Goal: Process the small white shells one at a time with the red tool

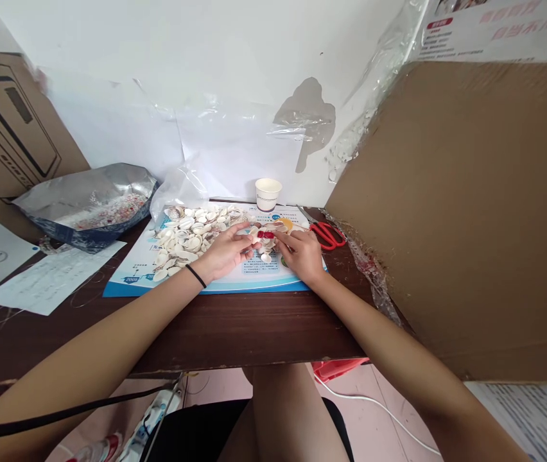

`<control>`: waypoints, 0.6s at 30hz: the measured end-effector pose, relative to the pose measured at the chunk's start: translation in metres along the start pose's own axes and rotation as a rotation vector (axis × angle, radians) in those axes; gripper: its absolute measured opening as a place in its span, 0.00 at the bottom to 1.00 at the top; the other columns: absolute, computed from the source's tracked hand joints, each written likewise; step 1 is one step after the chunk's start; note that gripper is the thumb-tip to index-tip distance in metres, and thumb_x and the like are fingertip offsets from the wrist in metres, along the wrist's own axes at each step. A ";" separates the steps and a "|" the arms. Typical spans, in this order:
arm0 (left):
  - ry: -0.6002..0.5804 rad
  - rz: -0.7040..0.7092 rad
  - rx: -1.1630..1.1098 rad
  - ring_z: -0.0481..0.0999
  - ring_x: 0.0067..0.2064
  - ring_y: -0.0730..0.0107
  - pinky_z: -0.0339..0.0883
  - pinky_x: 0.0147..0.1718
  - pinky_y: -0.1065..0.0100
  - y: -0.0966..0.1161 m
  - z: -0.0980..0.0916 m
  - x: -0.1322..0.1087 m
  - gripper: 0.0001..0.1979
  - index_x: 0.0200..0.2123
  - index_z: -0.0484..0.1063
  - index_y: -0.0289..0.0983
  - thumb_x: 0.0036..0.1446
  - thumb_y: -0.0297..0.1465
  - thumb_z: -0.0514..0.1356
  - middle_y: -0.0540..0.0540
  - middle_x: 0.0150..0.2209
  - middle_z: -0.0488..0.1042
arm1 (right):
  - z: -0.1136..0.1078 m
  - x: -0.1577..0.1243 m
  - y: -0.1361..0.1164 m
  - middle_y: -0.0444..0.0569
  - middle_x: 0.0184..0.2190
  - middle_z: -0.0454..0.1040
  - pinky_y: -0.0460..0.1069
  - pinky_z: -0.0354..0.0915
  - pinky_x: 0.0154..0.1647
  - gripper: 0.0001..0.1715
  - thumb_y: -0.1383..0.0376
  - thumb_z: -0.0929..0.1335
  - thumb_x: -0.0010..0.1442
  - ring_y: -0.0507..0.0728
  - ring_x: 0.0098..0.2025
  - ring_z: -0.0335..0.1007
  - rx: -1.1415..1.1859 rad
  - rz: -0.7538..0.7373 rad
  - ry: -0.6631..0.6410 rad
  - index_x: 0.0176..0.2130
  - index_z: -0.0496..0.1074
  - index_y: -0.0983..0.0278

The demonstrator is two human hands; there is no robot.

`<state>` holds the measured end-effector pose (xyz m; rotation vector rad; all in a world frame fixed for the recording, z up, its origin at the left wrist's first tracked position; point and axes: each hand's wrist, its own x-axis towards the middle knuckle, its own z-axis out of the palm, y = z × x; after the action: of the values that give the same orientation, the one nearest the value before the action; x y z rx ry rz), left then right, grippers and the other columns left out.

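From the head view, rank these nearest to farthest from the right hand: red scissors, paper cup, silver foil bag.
From the right hand:
1. Red scissors, just to its right on the table.
2. Paper cup, ahead and slightly left, by the wall.
3. Silver foil bag, far left.

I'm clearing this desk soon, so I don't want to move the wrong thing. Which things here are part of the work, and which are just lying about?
Part of the work:
- left hand
- right hand
- shells
- red piece
- printed sheet

Seemingly just lying about:
- red scissors
- paper cup
- foil bag
- loose papers
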<state>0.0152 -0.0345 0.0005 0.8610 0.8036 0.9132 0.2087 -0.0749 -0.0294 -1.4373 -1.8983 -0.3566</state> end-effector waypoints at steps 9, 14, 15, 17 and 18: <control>-0.065 0.008 -0.022 0.77 0.33 0.72 0.67 0.30 0.71 -0.002 -0.003 0.002 0.24 0.53 0.70 0.35 0.52 0.18 0.63 0.47 0.33 0.75 | -0.003 0.000 -0.002 0.50 0.30 0.75 0.52 0.61 0.46 0.17 0.63 0.63 0.67 0.56 0.37 0.70 0.079 -0.038 -0.004 0.47 0.79 0.61; -0.044 0.007 -0.018 0.76 0.32 0.72 0.67 0.30 0.72 0.000 -0.001 0.001 0.23 0.53 0.69 0.33 0.53 0.17 0.62 0.46 0.32 0.75 | -0.005 0.000 -0.005 0.51 0.32 0.75 0.53 0.64 0.45 0.18 0.63 0.61 0.68 0.58 0.40 0.68 0.154 -0.081 0.016 0.48 0.78 0.63; -0.043 0.005 -0.014 0.76 0.32 0.73 0.67 0.30 0.72 0.000 0.000 0.001 0.23 0.53 0.69 0.33 0.53 0.17 0.62 0.47 0.31 0.75 | -0.005 0.000 -0.006 0.51 0.32 0.75 0.53 0.64 0.44 0.19 0.62 0.61 0.68 0.58 0.40 0.68 0.176 -0.088 0.026 0.47 0.78 0.63; -0.045 0.004 -0.007 0.76 0.31 0.73 0.66 0.30 0.72 0.000 0.000 0.001 0.23 0.54 0.68 0.33 0.54 0.17 0.61 0.48 0.30 0.74 | -0.005 0.000 -0.007 0.51 0.32 0.75 0.54 0.65 0.44 0.19 0.61 0.60 0.69 0.58 0.38 0.67 0.211 -0.084 0.059 0.45 0.78 0.64; -0.049 0.005 -0.003 0.76 0.31 0.73 0.66 0.30 0.72 0.000 0.000 0.001 0.23 0.54 0.68 0.33 0.55 0.17 0.60 0.48 0.30 0.74 | -0.004 0.000 -0.007 0.51 0.32 0.76 0.54 0.66 0.43 0.19 0.61 0.60 0.69 0.58 0.37 0.67 0.222 -0.075 0.077 0.43 0.79 0.64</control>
<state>0.0153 -0.0339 0.0004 0.8793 0.7579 0.8942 0.2036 -0.0802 -0.0254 -1.1931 -1.8691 -0.2251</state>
